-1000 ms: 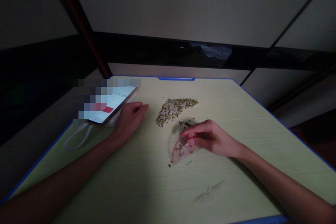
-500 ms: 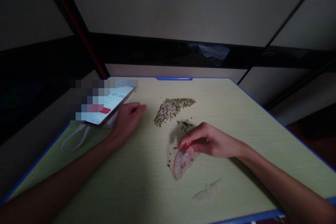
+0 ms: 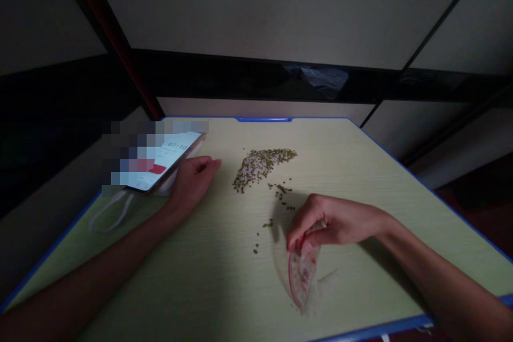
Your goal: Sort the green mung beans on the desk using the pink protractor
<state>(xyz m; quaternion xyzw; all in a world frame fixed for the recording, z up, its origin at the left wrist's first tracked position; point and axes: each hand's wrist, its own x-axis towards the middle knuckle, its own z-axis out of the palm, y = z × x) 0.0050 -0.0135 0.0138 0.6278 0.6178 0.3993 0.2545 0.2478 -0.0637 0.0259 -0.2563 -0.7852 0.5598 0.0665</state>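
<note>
My right hand point(image 3: 328, 219) pinches a clear protractor point(image 3: 301, 275) with a pinkish-red curved rim. It is tilted on edge, its lower end at the tabletop by a small line of pale grains point(image 3: 331, 276), partly hidden behind it. Farther off lies a heap of green beans mixed with whitish grains point(image 3: 262, 166). Several loose beans point(image 3: 282, 189) are scattered between the heap and my right hand. My left hand point(image 3: 194, 181) rests on the table with its fingers curled in and nothing visible in them, close beside a phone point(image 3: 168, 157).
The phone leans on a white support, its screen lit with a timer and partly blurred out. A white strap loop point(image 3: 110, 219) hangs from it onto the table. The pale tabletop point(image 3: 208, 278) has a blue edge, and a panelled wall point(image 3: 256, 16) stands behind.
My right hand has drawn the protractor toward me and to the right, down to the pale grains. Loose beans it had covered now show. My left hand stays in place.
</note>
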